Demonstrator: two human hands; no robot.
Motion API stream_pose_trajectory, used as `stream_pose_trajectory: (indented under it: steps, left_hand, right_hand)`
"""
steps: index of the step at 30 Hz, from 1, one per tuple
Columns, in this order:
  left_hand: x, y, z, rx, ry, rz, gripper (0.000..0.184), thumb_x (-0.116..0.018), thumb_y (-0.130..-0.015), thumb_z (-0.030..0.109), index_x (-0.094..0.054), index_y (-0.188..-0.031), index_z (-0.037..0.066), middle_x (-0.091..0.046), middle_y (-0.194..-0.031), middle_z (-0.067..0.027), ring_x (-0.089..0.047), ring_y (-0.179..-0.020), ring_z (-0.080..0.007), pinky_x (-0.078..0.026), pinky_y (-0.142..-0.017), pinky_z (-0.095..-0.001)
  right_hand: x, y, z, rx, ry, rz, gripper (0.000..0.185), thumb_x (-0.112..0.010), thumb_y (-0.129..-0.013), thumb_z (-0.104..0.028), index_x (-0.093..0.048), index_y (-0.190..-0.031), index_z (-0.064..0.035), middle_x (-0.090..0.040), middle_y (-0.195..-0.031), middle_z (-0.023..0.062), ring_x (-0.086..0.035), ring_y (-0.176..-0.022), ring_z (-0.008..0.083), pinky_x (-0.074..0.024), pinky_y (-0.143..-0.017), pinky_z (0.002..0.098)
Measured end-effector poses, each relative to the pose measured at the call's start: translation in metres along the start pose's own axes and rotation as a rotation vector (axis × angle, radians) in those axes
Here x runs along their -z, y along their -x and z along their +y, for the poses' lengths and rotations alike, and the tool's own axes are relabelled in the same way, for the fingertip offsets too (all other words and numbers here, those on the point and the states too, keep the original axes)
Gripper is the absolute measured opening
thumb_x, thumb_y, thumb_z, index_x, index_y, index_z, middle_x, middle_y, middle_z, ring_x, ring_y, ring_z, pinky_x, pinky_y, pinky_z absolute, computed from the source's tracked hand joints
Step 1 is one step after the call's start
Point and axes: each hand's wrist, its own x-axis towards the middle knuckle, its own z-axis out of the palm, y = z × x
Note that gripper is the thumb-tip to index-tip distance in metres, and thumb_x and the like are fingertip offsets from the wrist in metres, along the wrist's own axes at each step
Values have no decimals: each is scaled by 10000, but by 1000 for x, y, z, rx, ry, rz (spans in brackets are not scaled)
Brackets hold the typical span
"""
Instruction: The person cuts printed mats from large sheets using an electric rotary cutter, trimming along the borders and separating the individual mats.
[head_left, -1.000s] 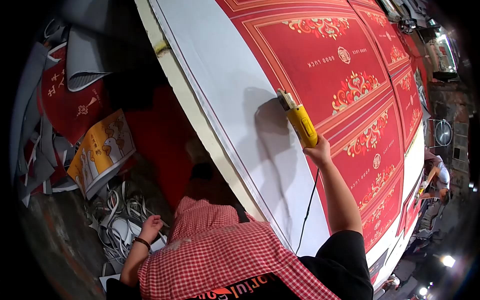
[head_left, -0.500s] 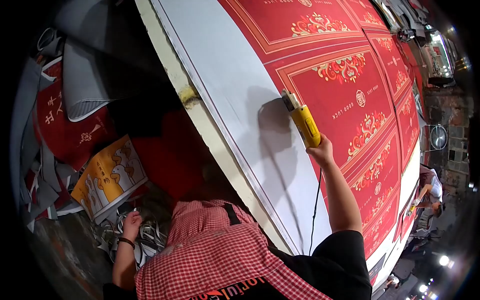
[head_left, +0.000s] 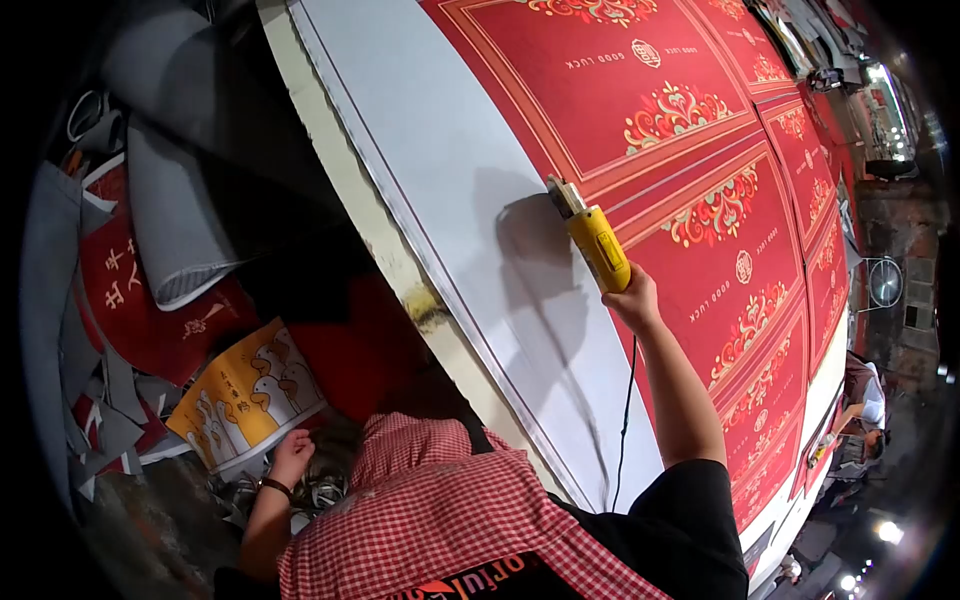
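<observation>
My right hand (head_left: 632, 300) is wrapped round a yellow corded electric cutter (head_left: 603, 252). Its metal head (head_left: 566, 197) is at the boundary between a red printed sheet (head_left: 690, 190) and a white surface (head_left: 450, 180). The sheet carries several framed panels with floral ornaments and "GOOD LUCK" lettering. A black cord (head_left: 624, 430) trails from the cutter toward my body. My left hand (head_left: 292, 455) hangs low beside my checked apron, its fingers loosely curled with nothing visible in them. It is nearest to a yellow-and-white mat (head_left: 250, 392) printed with ducks.
A pale table edge (head_left: 400, 275) runs diagonally past my front. Below left lie a red printed piece (head_left: 150, 300), a grey rolled sheet (head_left: 175, 220) and cut strips (head_left: 105, 425). At far right, another person (head_left: 862, 400) works by the table; a fan (head_left: 884, 283) stands behind.
My right hand and the cutter have moved along the red sheet's edge, away from me, toward the gap between two panels. The view has shifted; my left hand stays low at my side.
</observation>
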Motion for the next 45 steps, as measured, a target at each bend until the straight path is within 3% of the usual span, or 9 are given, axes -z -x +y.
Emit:
stream_pose_trajectory:
  steps: [5,7,11,15,17,21,30,37,45]
  left_hand:
    - [13,-52,71,-38,89,-29,319,-615,-828,57,-517,-1126,4,-598,-980,-70,-579,-912,-152,-479,-816,-279]
    - [16,-69,90,-82,81,-36,315,-610,-831,58,-524,-1130,8,-599,-997,-78,-583,-914,-154,-486,-811,-283]
    - [21,-91,153,-129,-88,-85,314,-592,-840,42,-509,-1141,7,-569,-983,-42,-557,-871,-117,-463,-814,-245]
    - [39,-124,219,-226,-274,-31,313,-617,-797,54,-552,-1101,19,-595,-1054,-118,-587,-963,-227,-479,-814,-313]
    - [52,-151,252,-462,-308,68,313,-611,-770,28,-553,-1077,22,-576,-1082,-140,-560,-1023,-265,-462,-855,-338]
    - [78,-217,335,-902,-438,226,357,-604,-734,1,-535,-1082,48,-503,-1196,-163,-483,-1112,-340,-394,-964,-392]
    - [106,-351,510,-1165,-701,506,478,-647,-747,100,-476,-1189,37,-394,-1343,-151,-369,-1240,-338,-322,-1034,-422]
    - [95,-384,524,-1193,-729,552,572,-618,-734,161,-424,-1252,17,-348,-1394,-161,-288,-1303,-368,-250,-1072,-472]
    - [95,-387,519,-1208,-635,597,465,-606,-711,180,-521,-1141,25,-453,-1263,-154,-397,-1200,-349,-342,-1011,-479]
  right_hand:
    - [-20,-42,-35,-46,-75,-40,505,-676,-558,-77,-591,-1049,5,-629,-877,73,-600,-831,169,-471,-771,281]
    - [-22,-54,-63,-17,-33,-41,511,-685,-568,-102,-589,-1063,-25,-652,-901,142,-634,-873,258,-485,-783,331]
    - [-34,-84,-89,6,-69,-24,506,-683,-573,-98,-588,-1065,-22,-652,-904,141,-634,-871,258,-484,-782,329]
    - [-49,-117,-112,-19,-43,-21,483,-680,-565,-97,-589,-1032,-7,-640,-876,113,-618,-840,217,-479,-767,308]
    - [-58,-134,-126,-17,-33,-4,463,-670,-561,-87,-592,-1010,-2,-629,-850,80,-603,-807,176,-475,-750,286]
    - [-73,-167,-165,9,-76,22,488,-703,-561,-130,-580,-1015,-2,-650,-881,162,-635,-857,294,-487,-770,349]
    - [-103,-243,-237,21,-54,41,497,-703,-562,-109,-581,-1032,-2,-650,-893,160,-638,-863,276,-490,-776,339]
    - [-115,-292,-296,-4,-86,30,517,-704,-566,-98,-580,-1057,4,-652,-921,151,-635,-879,244,-489,-777,322]
    - [-114,-347,-331,104,53,-4,541,-718,-580,-101,-577,-1096,-27,-659,-935,149,-641,-905,258,-491,-789,331]
